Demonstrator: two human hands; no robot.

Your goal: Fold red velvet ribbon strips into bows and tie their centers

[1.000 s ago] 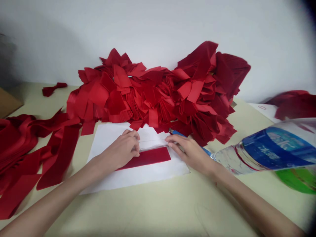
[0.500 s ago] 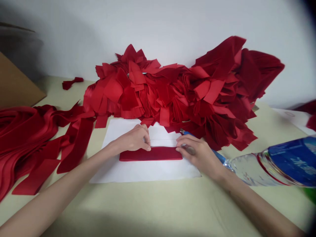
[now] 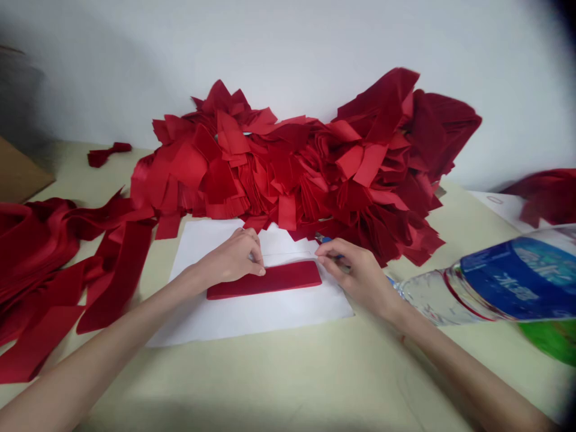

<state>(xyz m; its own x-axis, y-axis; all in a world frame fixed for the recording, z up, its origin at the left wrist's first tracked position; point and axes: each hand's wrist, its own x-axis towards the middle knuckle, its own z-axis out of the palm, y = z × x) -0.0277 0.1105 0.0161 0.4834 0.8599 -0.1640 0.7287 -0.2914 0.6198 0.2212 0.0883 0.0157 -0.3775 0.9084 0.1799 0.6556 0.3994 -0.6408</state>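
A short red ribbon piece (image 3: 279, 279) lies flat on a white paper sheet (image 3: 252, 318). My left hand (image 3: 231, 261) rests on its left part, fingers curled and pinched at its upper edge. At the right end my right hand (image 3: 360, 276) also has its fingertips pinched. A thin pale strip (image 3: 290, 257) runs taut between the two hands, just above the ribbon piece. Behind my right fingers the tip of a blue-handled tool (image 3: 324, 239) pokes out.
A big heap of cut red ribbon pieces (image 3: 306, 174) fills the table behind the paper. Long red ribbon (image 3: 54, 252) trails at the left by a cardboard box (image 3: 18, 177). A plastic water bottle (image 3: 495, 279) lies at the right, over something green (image 3: 551, 342).
The ribbon piece went from tilted to level and is now slightly tilted again. Both hands stayed at its ends with the thin strip between them. The camera swung sideways and back.
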